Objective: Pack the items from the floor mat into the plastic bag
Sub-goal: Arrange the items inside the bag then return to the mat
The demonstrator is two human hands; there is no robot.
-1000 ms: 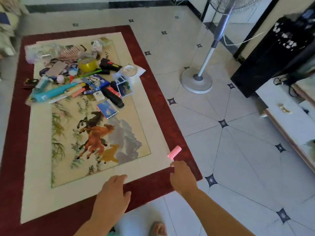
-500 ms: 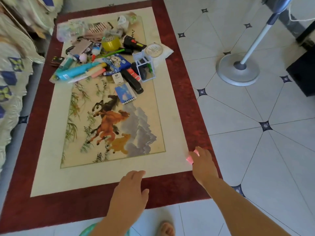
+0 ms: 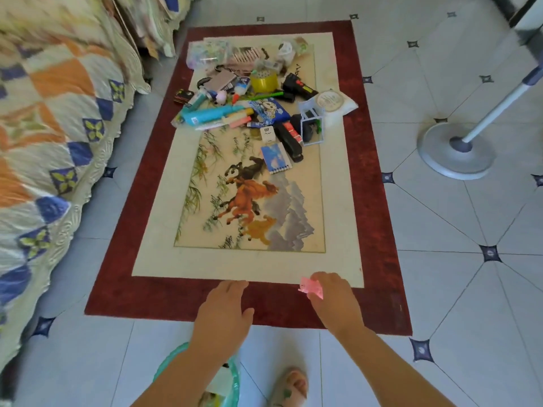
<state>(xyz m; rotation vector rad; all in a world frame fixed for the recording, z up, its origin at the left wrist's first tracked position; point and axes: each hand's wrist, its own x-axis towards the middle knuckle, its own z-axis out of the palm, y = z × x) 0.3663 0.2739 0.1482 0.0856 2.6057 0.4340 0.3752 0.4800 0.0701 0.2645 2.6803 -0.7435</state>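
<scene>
A red-bordered floor mat [image 3: 126, 289] with a horse picture lies on the tiled floor. Several small items are heaped at its far end, among them a teal tube [image 3: 205, 114], a blue notepad [image 3: 275, 158], a black stapler [image 3: 289, 142] and a yellow tape roll [image 3: 264, 81]. My right hand [image 3: 332, 301] is over the mat's near right corner, shut on a small pink item [image 3: 311, 287]. My left hand [image 3: 223, 312] hovers over the mat's near edge with fingers loosely spread, holding nothing. The green plastic bag [image 3: 232, 386] shows under my left forearm, mostly hidden.
A bed with a patterned quilt [image 3: 53, 136] runs along the left. A standing fan's round base [image 3: 455, 151] sits on the tiles at the right. My foot in a sandal [image 3: 289, 387] is at the bottom edge.
My right hand closed on the pink item at the mat's right edge and lifted it. The view swung left and down, bringing the bed and the bag into sight.
</scene>
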